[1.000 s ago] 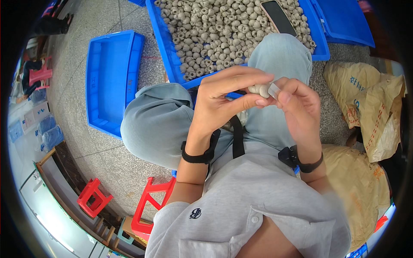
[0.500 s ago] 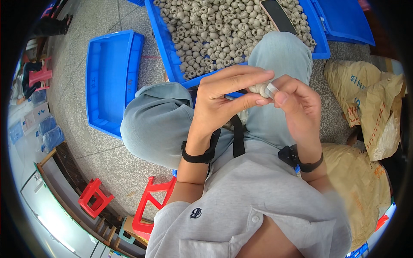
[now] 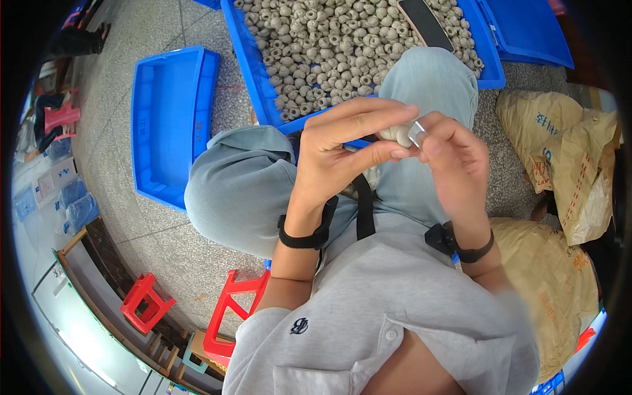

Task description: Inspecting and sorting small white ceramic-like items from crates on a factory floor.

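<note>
Above my knees, my left hand [image 3: 332, 145] pinches a small pale rounded piece [image 3: 396, 134] between thumb and fingers. It looks like the grey-beige balls with holes [image 3: 329, 52] heaped in front of me, though the fingers hide part of it. My right hand [image 3: 461, 161] is closed on a thin, shiny metal strip [image 3: 417, 134], gripped between thumb and forefinger. The strip's flat face stands against the right end of the pale piece. Whether its edge cuts into the surface I cannot tell.
A large blue bin [image 3: 263, 105] holds the balls, with a dark phone [image 3: 424, 23] lying on them. To the left stands a shallow blue crate [image 3: 164, 125]. Brown sacks [image 3: 553, 145] slump at the right. Red stools [image 3: 146, 303] are at lower left.
The metal strip has turned slightly against the pale piece and now catches more light. My right hand has shifted a little left; my left hand stays nearly in place.
</note>
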A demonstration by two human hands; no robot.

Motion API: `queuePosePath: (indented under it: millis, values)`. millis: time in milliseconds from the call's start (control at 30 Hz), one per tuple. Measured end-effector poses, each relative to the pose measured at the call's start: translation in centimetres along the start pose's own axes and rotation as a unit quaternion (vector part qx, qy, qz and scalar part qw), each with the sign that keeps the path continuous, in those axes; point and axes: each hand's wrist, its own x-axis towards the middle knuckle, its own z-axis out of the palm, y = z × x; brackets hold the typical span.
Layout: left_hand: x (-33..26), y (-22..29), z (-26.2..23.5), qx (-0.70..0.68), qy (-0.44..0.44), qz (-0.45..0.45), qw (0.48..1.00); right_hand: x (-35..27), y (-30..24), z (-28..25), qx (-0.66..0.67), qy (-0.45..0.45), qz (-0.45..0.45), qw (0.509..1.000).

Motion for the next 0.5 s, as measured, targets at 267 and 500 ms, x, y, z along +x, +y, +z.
queuePosePath:
  millis: [267,500]
  values:
    - [0.06,0.11,-0.12,-0.011,-0.018,0.012,1.0,-0.04,0.23,-0.67,0.031,-0.013,0.006,0.999]
    - [0.01,0.1,-0.17,-0.012,-0.028,0.008,0.999,-0.02,0.12,-0.47,0.035,-0.009,0.015,0.999]
